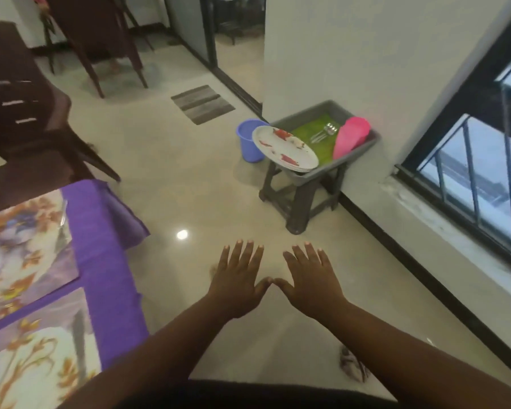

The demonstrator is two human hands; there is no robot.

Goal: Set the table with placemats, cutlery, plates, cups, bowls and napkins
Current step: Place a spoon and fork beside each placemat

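Plates point(285, 149) in tray point(363, 149), well beyond empty hands point(273, 283).

Open floor ahead of both hands

Bare floor point(189, 178) runs to the grey tub point(363, 150); blue bucket point(248, 141) touches its left corner.

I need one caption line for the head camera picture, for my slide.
Both empty hands, left hand and right hand, spread toward the grey tray holding plates.
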